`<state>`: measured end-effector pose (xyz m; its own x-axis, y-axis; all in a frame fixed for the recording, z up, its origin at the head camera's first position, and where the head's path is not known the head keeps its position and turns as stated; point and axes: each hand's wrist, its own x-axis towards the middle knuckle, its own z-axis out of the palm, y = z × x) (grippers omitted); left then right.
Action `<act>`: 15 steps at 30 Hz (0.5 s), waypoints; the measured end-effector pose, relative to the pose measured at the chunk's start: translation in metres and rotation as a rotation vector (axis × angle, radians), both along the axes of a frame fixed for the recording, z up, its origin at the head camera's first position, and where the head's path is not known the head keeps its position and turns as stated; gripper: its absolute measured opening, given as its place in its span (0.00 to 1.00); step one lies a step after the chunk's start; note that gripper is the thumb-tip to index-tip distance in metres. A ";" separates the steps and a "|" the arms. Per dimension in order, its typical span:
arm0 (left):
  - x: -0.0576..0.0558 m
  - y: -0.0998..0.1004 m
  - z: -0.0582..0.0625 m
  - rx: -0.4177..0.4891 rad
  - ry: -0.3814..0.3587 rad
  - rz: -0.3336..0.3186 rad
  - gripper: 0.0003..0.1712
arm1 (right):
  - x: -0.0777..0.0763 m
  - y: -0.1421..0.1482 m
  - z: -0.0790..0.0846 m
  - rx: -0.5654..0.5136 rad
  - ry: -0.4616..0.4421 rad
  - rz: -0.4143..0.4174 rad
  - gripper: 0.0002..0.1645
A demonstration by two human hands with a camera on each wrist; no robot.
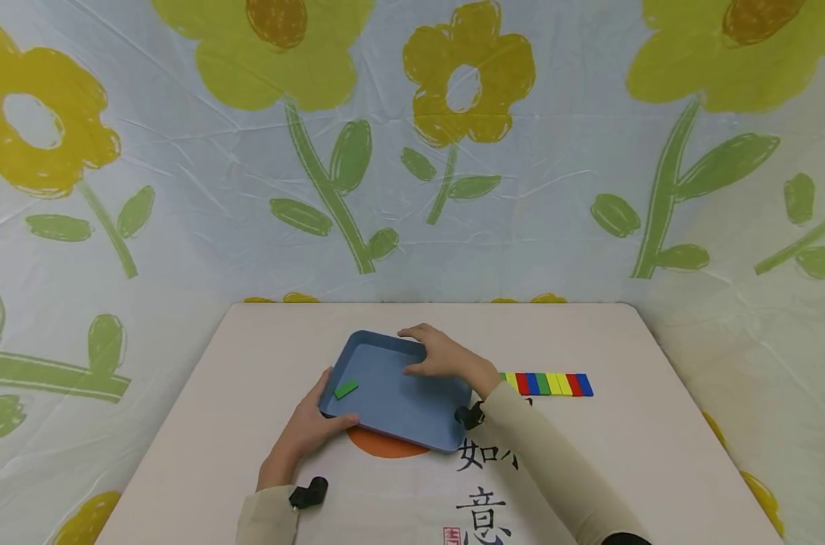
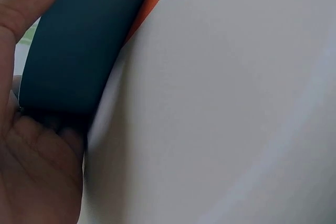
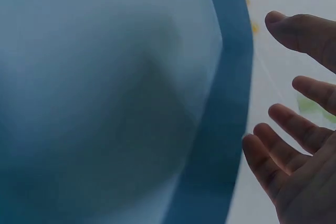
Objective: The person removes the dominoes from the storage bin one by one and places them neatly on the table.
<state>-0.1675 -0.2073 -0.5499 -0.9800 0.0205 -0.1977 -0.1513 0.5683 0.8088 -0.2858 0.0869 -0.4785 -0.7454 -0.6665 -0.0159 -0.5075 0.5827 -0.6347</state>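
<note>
A shallow blue tray sits slightly turned at mid-table, with one small green tile lying inside near its left end. My left hand grips the tray's near left corner, thumb over the near rim and fingers along the left side. In the left wrist view the tray's dark outer wall lies between thumb and fingers. My right hand hovers over the tray's far right part, fingers spread and holding nothing. The right wrist view shows those loose fingers beside the tray's wall.
Right of the tray, partly behind the right forearm, runs a row of red, yellow, green and blue tiles. The white tabletop cloth carries black brush characters and an orange shape. A flowered curtain surrounds the table's back and sides.
</note>
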 end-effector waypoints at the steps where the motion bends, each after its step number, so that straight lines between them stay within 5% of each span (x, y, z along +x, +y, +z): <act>1: 0.000 0.000 0.000 -0.001 -0.001 0.000 0.70 | 0.002 -0.007 -0.002 -0.010 -0.013 0.014 0.44; 15: 0.001 -0.001 0.000 0.004 0.017 -0.008 0.68 | 0.006 -0.080 -0.030 0.048 -0.048 0.095 0.35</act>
<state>-0.1662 -0.2086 -0.5497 -0.9831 0.0289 -0.1809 -0.1330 0.5665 0.8133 -0.2798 0.0067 -0.5088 -0.6765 -0.7317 -0.0836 -0.5318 0.5639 -0.6318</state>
